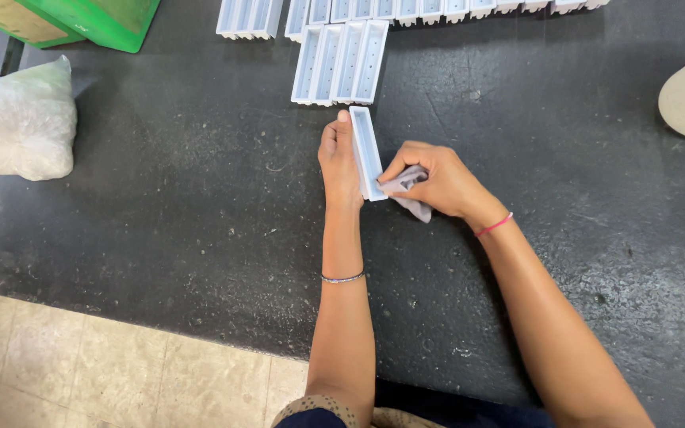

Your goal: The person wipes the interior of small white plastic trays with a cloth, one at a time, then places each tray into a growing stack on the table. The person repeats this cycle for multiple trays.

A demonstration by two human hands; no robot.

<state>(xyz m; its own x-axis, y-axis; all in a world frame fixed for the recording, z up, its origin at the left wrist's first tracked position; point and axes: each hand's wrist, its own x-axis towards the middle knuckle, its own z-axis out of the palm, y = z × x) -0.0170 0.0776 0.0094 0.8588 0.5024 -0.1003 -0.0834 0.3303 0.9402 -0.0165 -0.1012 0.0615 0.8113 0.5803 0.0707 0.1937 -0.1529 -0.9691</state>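
I see my left hand [338, 162] gripping the long white plastic tray [367, 152] by its side on the dark tabletop [200, 198]; my right hand [436, 182] pinches a soft grey cloth [411, 194] against its near end. The tray looks light, stiff, probably slippery.

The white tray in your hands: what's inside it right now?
The white tray looks empty along its visible open channel. The left hand steadies its side; the right hand presses a grey cloth at its near end, hiding the inside there.
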